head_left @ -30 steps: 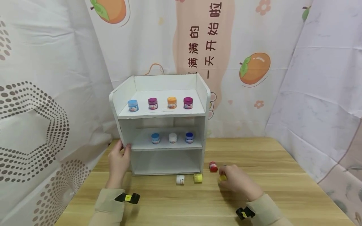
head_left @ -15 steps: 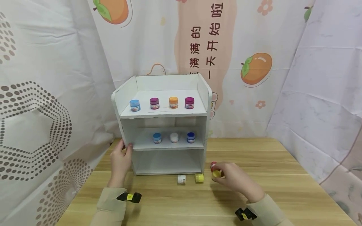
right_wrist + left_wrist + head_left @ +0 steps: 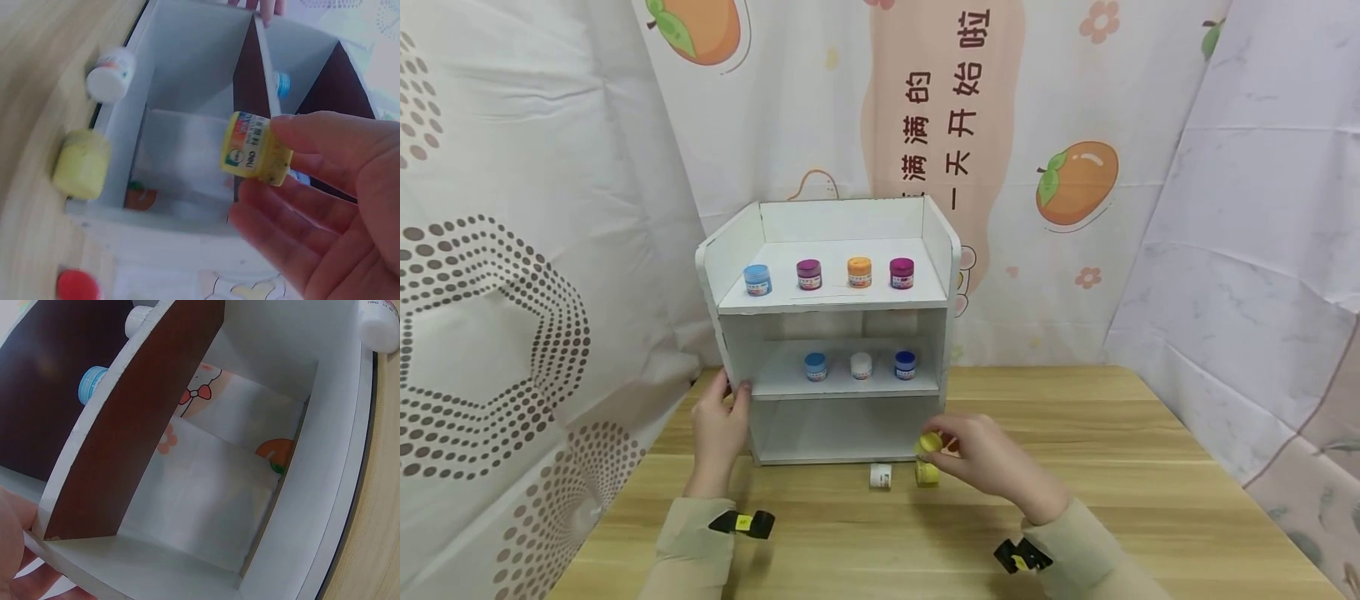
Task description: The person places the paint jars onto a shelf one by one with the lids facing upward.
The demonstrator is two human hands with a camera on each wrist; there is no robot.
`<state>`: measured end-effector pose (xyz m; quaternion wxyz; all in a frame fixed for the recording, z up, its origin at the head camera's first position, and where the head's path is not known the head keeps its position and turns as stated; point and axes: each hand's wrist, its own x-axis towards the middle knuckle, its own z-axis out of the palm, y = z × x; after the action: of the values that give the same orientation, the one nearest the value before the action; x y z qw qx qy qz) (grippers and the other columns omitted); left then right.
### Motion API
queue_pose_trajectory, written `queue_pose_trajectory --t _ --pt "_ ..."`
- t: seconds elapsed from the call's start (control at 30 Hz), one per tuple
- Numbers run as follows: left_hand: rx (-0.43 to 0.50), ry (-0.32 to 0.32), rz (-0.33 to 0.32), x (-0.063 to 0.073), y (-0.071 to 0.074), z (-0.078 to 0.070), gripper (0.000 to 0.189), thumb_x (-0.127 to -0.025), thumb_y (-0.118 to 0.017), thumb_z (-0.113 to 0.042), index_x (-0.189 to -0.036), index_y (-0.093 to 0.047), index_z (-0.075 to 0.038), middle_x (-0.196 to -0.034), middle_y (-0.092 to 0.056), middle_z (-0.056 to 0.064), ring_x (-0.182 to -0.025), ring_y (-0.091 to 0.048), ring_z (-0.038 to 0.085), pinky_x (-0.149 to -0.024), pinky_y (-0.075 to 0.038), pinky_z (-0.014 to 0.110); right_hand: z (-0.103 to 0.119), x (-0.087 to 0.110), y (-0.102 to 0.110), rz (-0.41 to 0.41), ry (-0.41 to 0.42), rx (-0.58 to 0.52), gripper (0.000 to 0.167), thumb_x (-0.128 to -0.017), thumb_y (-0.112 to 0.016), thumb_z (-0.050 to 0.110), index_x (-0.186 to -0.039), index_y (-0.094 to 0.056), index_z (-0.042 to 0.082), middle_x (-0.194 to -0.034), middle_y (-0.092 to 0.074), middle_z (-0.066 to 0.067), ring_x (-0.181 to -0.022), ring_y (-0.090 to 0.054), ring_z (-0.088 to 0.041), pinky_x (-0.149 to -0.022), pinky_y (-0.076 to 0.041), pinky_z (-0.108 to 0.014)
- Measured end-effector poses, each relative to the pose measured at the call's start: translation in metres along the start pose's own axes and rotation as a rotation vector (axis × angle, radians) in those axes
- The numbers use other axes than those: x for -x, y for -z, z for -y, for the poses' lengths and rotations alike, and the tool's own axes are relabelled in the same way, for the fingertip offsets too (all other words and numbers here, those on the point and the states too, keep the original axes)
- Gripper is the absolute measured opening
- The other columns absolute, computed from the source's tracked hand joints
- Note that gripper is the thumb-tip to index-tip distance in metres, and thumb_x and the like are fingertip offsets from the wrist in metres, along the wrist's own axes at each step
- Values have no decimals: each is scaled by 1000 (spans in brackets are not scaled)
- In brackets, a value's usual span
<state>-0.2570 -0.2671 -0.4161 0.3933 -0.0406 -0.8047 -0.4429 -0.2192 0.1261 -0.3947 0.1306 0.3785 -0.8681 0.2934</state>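
My right hand (image 3: 981,458) pinches a small yellow paint jar (image 3: 253,149) between thumb and fingers. It is raised in front of the lower right corner of a white shelf unit (image 3: 835,307). With my left hand (image 3: 718,425), I grip the unit's left side panel near the middle board, thumb in front. Right below the held jar in the head view, another yellow paint jar (image 3: 927,477) lies on the table. A white paint jar (image 3: 880,477) lies to its left. The red jar (image 3: 78,285) shows in the right wrist view; my right hand hides it in the head view.
Across the top board stand light blue (image 3: 757,281), purple (image 3: 809,275), orange (image 3: 860,272) and magenta (image 3: 902,273) jars. Blue (image 3: 816,367), white (image 3: 861,366) and dark blue (image 3: 906,365) jars stand on the middle board. A printed curtain (image 3: 1045,292) hangs behind the wooden table (image 3: 1075,417).
My right hand has picked the yellow paint jar up off the table and carried it left, past the red jar, to the unit's front. My left hand stays on the side panel.
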Motion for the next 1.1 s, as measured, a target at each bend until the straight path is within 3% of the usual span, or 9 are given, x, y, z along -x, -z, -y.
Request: queue_pose_trajectory --t 0.1,0.3,0.67,1.1 --pt "-6 4 1 0 0 1 33 -101 -62 -7 -133 -62 3 -126 -65 27 -114 -63 48 -80 -58 60 9 -10 -3 5 39 -20 23 -90 -80 11 -111 -72 10 -99 -70 2 -83 -68 -10 -71 -62 -34" --pt "-8 10 4 0 0 3 34 -101 -62 -7 -133 -61 2 -127 -64 26 -115 -63 47 -81 -58 59 24 -30 -9 -32 124 0 24 -90 -80 13 -111 -72 10 -104 -69 1 -85 -67 -12 -73 -61 -28" --pt "16 26 29 -4 4 3 35 -100 -64 -7 -134 -62 1 -128 -64 27 -114 -63 47 -80 -58 57 41 -71 -10 -26 194 -34 23 -90 -80 15 -111 -72 11 -103 -69 3 -85 -65 -12 -73 -60 -26" --pt "14 24 60 -6 9 3 39 -98 -67 -8 -135 -62 1 -127 -65 27 -111 -65 46 -79 -59 56 59 -125 -12 -86 248 -60 24 -91 -79 10 -114 -71 9 -113 -71 1 -101 -65 -6 -87 -57 -23"
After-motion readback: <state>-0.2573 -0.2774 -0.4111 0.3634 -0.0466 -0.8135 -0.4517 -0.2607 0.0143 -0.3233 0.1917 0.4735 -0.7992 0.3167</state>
